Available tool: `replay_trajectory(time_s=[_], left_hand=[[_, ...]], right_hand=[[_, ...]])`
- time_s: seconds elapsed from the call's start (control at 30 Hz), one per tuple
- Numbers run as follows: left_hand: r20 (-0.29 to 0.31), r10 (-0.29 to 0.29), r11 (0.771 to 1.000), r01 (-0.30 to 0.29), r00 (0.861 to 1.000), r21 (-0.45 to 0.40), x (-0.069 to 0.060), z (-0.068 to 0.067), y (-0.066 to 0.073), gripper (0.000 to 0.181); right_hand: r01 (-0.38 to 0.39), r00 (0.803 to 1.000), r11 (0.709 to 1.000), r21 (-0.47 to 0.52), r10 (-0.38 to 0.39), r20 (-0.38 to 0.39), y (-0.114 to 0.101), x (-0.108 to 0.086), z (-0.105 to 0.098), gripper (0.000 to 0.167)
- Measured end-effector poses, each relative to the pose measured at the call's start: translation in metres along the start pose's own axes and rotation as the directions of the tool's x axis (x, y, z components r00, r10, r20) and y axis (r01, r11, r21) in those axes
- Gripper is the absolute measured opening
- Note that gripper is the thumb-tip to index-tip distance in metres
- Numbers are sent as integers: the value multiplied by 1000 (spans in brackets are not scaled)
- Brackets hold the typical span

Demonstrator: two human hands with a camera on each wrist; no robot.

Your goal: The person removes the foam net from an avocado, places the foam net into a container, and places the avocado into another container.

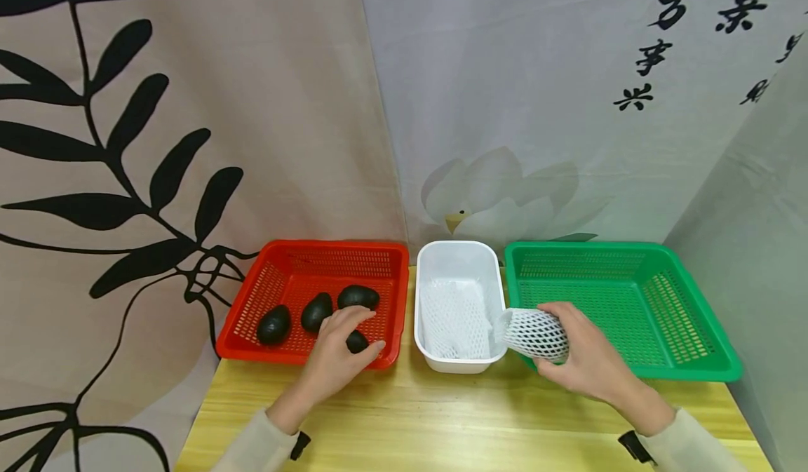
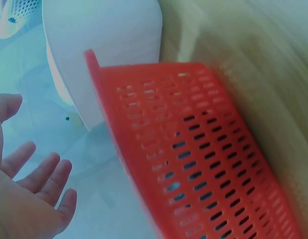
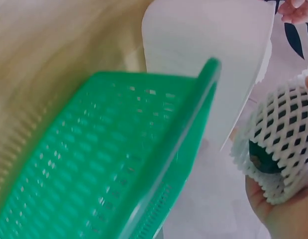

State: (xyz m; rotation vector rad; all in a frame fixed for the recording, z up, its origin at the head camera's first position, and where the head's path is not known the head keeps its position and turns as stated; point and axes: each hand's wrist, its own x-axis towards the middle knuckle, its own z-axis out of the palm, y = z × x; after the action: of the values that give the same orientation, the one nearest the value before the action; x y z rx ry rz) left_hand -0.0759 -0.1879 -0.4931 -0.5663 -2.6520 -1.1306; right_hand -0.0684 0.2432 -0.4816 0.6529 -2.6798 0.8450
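My right hand [image 1: 588, 357] grips an avocado wrapped in a white foam net sleeve [image 1: 536, 333], held at the near left corner of the green basket. In the right wrist view the dark avocado [image 3: 264, 160] shows through the mesh and at the sleeve's open end. My left hand [image 1: 337, 356] hovers over the near right part of the red basket [image 1: 372, 254], its fingers spread and holding nothing. An avocado [image 1: 356, 341] lies close by its thumb and fingers, partly hidden. Several dark avocados, one at the left [image 1: 274, 325], lie in that basket.
Between the two baskets stands a white bin [image 1: 459, 367] with white foam nets [image 1: 454, 318] inside. The green basket [image 1: 701, 374] stands at the right. All rest on a wooden table [image 1: 442, 416] against a printed cloth backdrop [image 1: 303, 107].
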Motion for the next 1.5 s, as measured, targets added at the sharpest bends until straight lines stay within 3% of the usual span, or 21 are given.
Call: replay_trajectory(time_s=[0.37, 0.6, 1.0, 1.2, 1.4, 1.5], left_hand=[[-32, 48, 999, -47, 998, 6, -15, 18, 4, 50], [-6, 15, 1000, -15, 1000, -28, -25, 25, 11, 49], [9, 63, 997, -62, 998, -48, -37, 40, 13, 45], [12, 100, 992, -99, 995, -73, -44, 50, 14, 46], [29, 120, 988, -117, 992, -98, -51, 61, 19, 46], [36, 157, 982, -152, 987, -114, -54, 68, 20, 45]], right_hand=[[60, 998, 998, 28, -60, -6, -12, -19, 22, 86], [102, 995, 993, 66, -103, 7, -18, -30, 34, 88], [156, 986, 985, 77, -160, 55, -33, -48, 59, 88], [147, 981, 982, 118, -160, 109, -37, -57, 76, 89], [95, 981, 987, 130, -115, 154, -37, -63, 90, 86], [61, 982, 990, 125, -82, 172, -35, -65, 96, 85]])
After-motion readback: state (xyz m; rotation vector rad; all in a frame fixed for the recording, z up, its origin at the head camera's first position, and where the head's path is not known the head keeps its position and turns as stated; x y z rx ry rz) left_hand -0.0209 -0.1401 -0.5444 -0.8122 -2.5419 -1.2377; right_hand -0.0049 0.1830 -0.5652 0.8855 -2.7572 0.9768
